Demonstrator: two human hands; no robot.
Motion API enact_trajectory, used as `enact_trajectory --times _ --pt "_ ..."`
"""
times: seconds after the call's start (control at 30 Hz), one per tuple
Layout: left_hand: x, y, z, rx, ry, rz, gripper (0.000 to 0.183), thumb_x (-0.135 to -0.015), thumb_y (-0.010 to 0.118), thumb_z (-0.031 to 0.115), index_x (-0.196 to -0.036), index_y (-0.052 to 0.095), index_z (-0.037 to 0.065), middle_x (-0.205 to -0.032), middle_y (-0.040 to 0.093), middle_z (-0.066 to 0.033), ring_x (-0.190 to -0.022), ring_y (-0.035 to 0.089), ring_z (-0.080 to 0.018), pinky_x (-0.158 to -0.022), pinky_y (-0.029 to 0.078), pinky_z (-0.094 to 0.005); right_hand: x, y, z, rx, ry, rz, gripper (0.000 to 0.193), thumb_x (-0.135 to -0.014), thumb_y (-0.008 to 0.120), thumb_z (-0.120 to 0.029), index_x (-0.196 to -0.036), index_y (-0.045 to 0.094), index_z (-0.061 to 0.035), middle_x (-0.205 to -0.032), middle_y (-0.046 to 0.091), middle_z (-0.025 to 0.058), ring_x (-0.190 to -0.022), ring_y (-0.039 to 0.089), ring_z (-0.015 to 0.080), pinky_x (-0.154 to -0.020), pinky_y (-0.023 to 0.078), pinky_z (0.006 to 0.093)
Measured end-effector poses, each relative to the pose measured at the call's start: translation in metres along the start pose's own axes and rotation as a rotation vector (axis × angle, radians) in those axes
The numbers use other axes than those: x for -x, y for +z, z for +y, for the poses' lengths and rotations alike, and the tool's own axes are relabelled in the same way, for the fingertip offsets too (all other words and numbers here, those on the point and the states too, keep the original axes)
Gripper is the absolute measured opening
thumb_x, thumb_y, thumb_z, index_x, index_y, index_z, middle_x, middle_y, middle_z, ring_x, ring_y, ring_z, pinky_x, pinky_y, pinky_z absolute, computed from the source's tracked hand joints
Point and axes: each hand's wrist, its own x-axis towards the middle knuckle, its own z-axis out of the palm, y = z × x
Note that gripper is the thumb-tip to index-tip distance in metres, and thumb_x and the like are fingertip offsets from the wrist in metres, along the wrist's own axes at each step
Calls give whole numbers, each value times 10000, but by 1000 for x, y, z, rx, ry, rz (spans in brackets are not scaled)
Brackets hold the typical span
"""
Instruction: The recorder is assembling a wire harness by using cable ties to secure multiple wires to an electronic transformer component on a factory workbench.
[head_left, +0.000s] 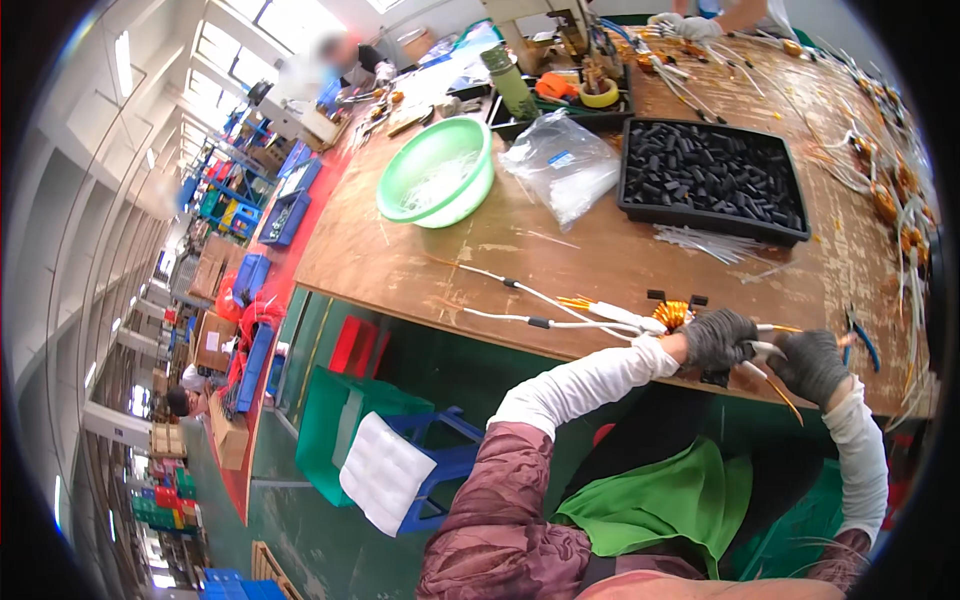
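At the table's near edge my left hand, in a dark grey glove, is closed beside an orange copper-wound coil. My right hand, gloved the same way, is close to its right with fingers pinched. Between them both hands grip a white-sleeved copper wire; the exact finger contact is partly hidden. A bare copper end hangs below, past the table edge. Long white-sleeved leads with black sleeve pieces run left from the coil. Small black sleeves lie just beyond it.
A black tray of short black sleeves stands beyond my hands, with white tubes before it. Farther left are a clear plastic bag and a green bowl. Blue-handled pliers lie at right. Coworkers' hands show across the table.
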Motion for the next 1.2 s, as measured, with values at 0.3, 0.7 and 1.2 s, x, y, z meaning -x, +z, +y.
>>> enact_trajectory --times 0.3,0.7,1.2 --pt "-16 -7 7 -192 0 -393 214 -729 585 279 -782 631 77 -711 602 -172 -689 596 -353 -611 465 -437 6 1 4 -355 136 -233 257 -749 612 -345 -707 633 -93 -599 575 164 -571 575 348 -555 450 430" --pt "-9 -1 -7 -109 119 -308 229 -795 575 278 -797 575 49 -722 561 -166 -704 547 -360 -637 430 -440 52 32 19 -263 258 -131 458 -823 496 -497 -670 598 -77 -570 543 165 -570 564 356 -524 420 442" --pt "-17 -26 4 338 -428 -453 283 -851 556 293 -859 595 13 -604 531 -26 -539 491 -110 -501 409 -273 168 -27 28 361 552 -420 152 -735 591 -248 -642 626 -133 -609 612 67 -606 633 238 -491 445 374"
